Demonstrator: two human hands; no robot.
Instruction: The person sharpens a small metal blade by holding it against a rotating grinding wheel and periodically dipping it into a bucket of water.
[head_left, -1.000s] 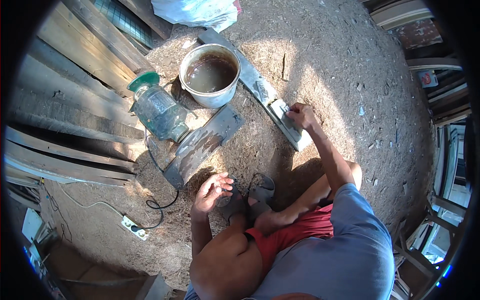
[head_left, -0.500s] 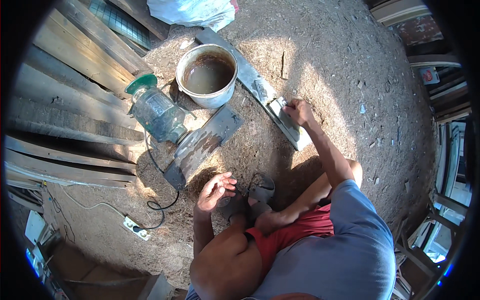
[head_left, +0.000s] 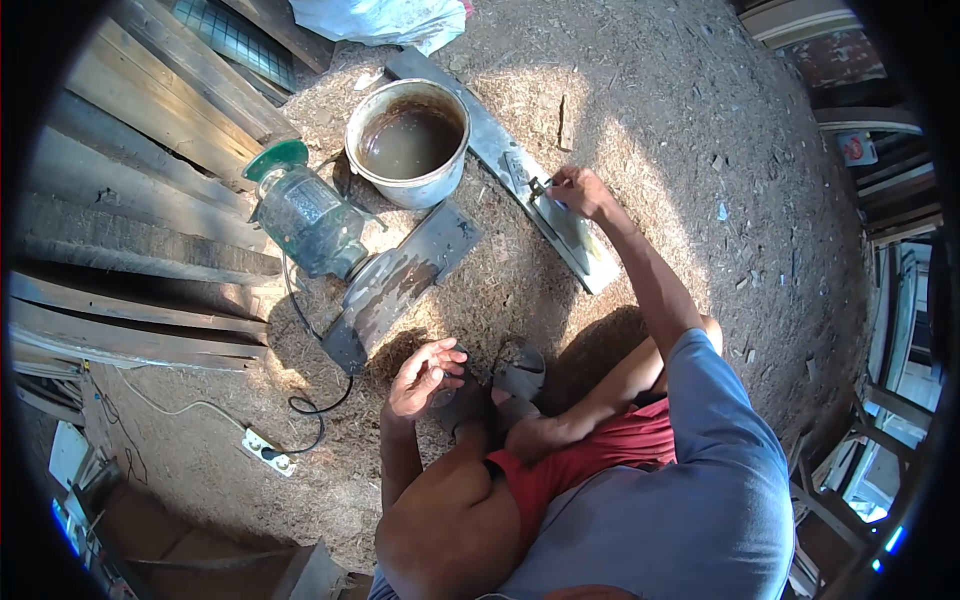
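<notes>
Nearby, the left hand (head_left: 428, 378) hangs over the shod feet (head_left: 470, 395), fingers loosely curled and the grip released; its palm is only partly seen. Farther out, the right hand (head_left: 582, 190) pinches a small dark piece (head_left: 539, 188) between thumb and fingers, above the far end of a pale flat slab (head_left: 572, 235). The piece juts from the fingertips toward the left; the rest is hidden in the grip, so its full shape and long axis cannot be made out, nor whether it touches the slab. The slab lies lengthwise on a long board (head_left: 488, 135), both running from lower right to upper left. Beyond the slab, a pail (head_left: 430, 190) of murky liquid hides the board's left edge. Farthest off, a pale sack (head_left: 385, 20) is cut by the upper border.
</notes>
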